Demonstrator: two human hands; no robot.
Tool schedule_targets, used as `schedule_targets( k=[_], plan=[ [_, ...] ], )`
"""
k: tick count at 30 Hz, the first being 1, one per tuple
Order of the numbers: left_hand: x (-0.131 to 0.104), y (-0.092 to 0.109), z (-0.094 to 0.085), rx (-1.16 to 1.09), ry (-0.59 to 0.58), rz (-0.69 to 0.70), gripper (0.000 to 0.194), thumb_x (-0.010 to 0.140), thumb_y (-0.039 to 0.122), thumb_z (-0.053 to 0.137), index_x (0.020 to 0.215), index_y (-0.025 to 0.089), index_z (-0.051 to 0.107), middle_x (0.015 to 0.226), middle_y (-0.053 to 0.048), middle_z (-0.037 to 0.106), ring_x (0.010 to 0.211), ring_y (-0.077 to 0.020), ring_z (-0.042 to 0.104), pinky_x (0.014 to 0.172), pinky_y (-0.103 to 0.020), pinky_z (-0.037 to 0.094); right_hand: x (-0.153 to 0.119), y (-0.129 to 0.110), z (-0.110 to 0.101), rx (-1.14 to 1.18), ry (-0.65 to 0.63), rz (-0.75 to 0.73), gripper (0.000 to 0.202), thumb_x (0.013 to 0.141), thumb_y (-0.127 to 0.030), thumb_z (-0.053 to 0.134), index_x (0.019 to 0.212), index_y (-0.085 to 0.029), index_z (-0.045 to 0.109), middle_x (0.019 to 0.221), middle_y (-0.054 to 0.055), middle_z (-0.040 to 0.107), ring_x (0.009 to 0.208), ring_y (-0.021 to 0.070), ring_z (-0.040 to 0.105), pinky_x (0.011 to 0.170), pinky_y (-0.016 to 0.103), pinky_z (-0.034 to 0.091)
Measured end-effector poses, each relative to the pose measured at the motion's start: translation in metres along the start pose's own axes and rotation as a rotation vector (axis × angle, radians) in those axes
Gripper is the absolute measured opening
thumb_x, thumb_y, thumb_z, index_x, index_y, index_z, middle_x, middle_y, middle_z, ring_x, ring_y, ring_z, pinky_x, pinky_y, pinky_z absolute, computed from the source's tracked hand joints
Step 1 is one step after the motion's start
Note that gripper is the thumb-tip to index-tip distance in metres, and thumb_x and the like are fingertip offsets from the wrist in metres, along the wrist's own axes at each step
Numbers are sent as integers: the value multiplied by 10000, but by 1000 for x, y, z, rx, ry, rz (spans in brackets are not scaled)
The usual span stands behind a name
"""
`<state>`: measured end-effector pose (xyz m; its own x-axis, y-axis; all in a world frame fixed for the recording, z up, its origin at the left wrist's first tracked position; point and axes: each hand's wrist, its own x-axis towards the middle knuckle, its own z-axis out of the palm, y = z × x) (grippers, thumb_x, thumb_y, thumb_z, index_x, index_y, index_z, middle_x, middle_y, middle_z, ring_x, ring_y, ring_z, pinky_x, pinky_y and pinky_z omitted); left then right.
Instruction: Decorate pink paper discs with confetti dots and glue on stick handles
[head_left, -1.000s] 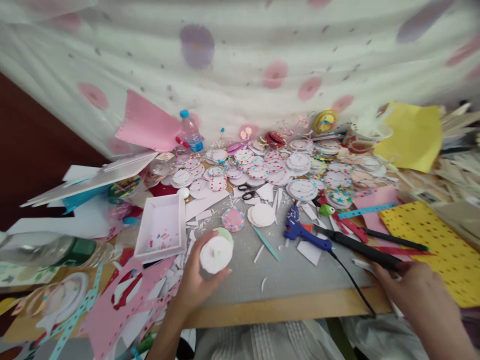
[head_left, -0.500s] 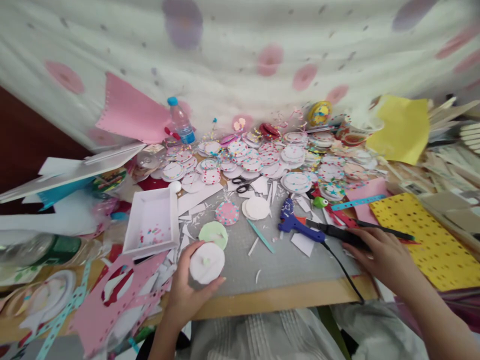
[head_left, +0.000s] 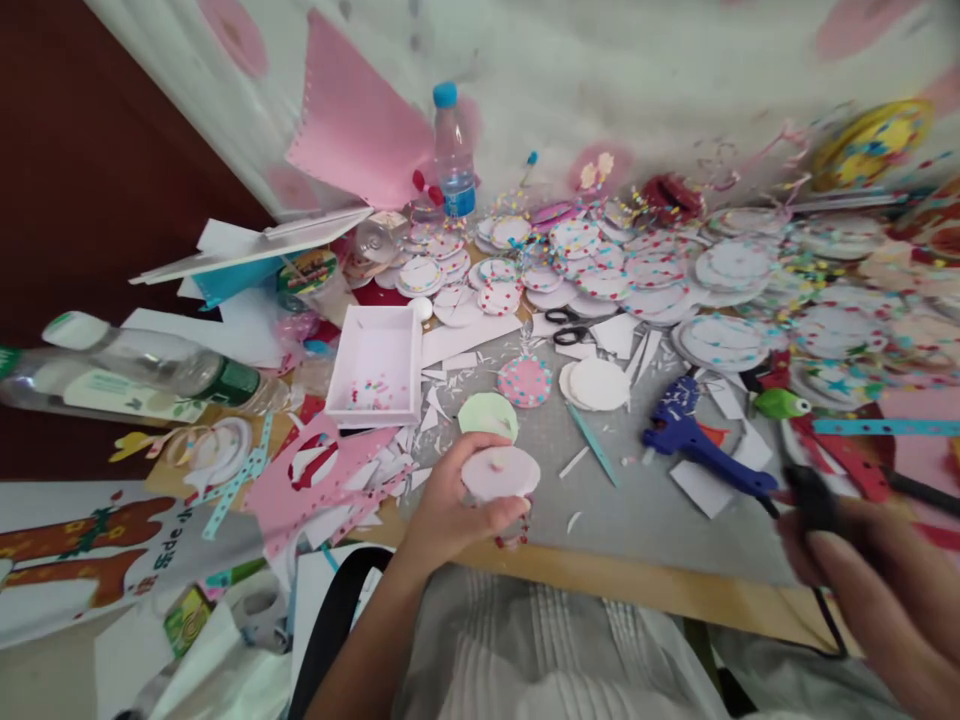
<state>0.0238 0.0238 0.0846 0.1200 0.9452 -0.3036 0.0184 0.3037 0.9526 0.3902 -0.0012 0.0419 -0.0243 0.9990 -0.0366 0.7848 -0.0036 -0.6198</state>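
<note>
My left hand [head_left: 450, 510] grips a white round disc [head_left: 501, 474] between thumb and fingers, with a small pale lump at the disc's middle. Just behind it lies a light green disc [head_left: 487, 416] on the grey mat. At the right, my right hand [head_left: 870, 560] is closed round a black tool [head_left: 811, 500], blurred, its full shape partly hidden. The blue glue gun [head_left: 701, 445] rests on the mat to the left of that hand. A pink dotted disc [head_left: 525, 381] and stacked white discs [head_left: 598, 384] lie beyond the left hand.
A white box [head_left: 376, 365] with small confetti stands left of centre. Scissors [head_left: 566, 327] lie behind the discs. Decorated discs [head_left: 585, 265] are heaped along the back, near an upright water bottle [head_left: 454, 160]. Plastic bottles [head_left: 172, 370] lie at the left.
The view has swung left. My right hand has lifted the black tool from beside the glue gun and brought it nearer. My left hand still holds the white disc, now tilted flatter.
</note>
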Motion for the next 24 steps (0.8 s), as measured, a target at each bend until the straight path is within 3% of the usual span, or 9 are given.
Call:
schedule_targets(
  k=[4,7,12,18,24],
  plan=[
    [-2,0,3,29,-22,23,518,627,244,786,1037,222,471,1210,-76,589,964,-205,619,741,-288,510,6,-83,22,127,-298,-144,214,920,-402,444,1046,-252,531,817,62,681,700,207,672,575,258,520],
    [-4,2,5,54,-10,79,567,626,169,780,1055,237,416,1311,-86,535,1062,-208,593,815,-294,499,11,-110,30,156,-437,-246,241,939,-363,421,1120,-238,520,812,33,687,690,182,676,580,239,510],
    [-5,11,7,42,-54,105,612,646,97,741,1113,250,378,1238,-59,587,1026,-178,613,834,-274,494,16,-119,31,103,-536,-399,272,947,-312,425,1201,-237,484,838,23,698,664,153,673,576,226,505],
    [-4,20,6,220,-95,111,635,636,185,789,1153,246,425,1170,-31,599,1021,-191,605,860,-280,483,21,-119,29,79,-545,-489,287,945,-289,444,1225,-229,456,797,9,689,605,134,657,511,216,471],
    [-4,21,7,343,-90,142,727,631,199,794,1229,264,386,1148,-28,602,1002,-201,608,877,-303,481,21,-118,31,66,-533,-485,271,948,-295,440,1206,-220,477,784,24,689,599,155,657,480,237,448]
  ],
)
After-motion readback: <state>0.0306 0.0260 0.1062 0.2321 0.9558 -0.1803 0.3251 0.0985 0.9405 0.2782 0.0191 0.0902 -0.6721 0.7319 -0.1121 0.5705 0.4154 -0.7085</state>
